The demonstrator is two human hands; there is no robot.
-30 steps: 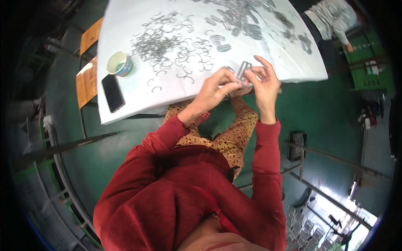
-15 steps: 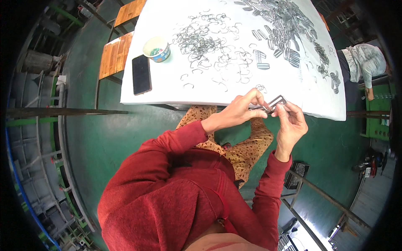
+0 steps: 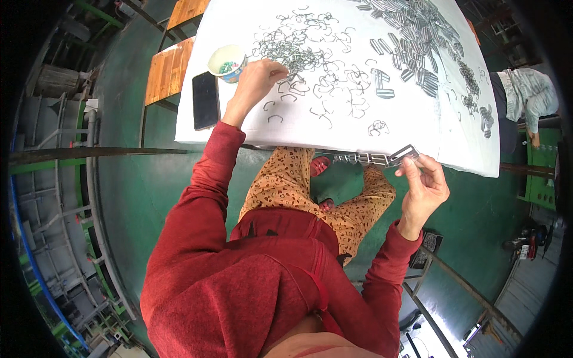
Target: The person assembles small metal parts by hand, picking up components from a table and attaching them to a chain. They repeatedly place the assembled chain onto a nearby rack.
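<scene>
My right hand (image 3: 424, 186) pinches a flat, slotted metal link (image 3: 403, 155) between thumb and fingers at the table's near edge. From it a row of joined metal links (image 3: 367, 157) runs left along that edge. My left hand (image 3: 261, 80) reaches over the table to the near left side of a heap of bent wire rings (image 3: 291, 55). Its fingers are curled together, and whatever they pinch is too small to make out. Several grey slotted metal links (image 3: 412, 39) lie piled at the far right, with a few nearer ones (image 3: 383, 83) set apart.
A tub (image 3: 227, 61) with small green and pink bits stands beside a black phone (image 3: 205, 101) on the white tabletop (image 3: 250, 132). Wooden stools (image 3: 169, 70) are at the left. Another person (image 3: 527, 95) bends at the right. More small metal parts (image 3: 470, 86) lie near the right edge.
My left hand has left the metal link by my right hand and moved left and away to the wire rings. The right hand keeps the link; its row of links now shows.
</scene>
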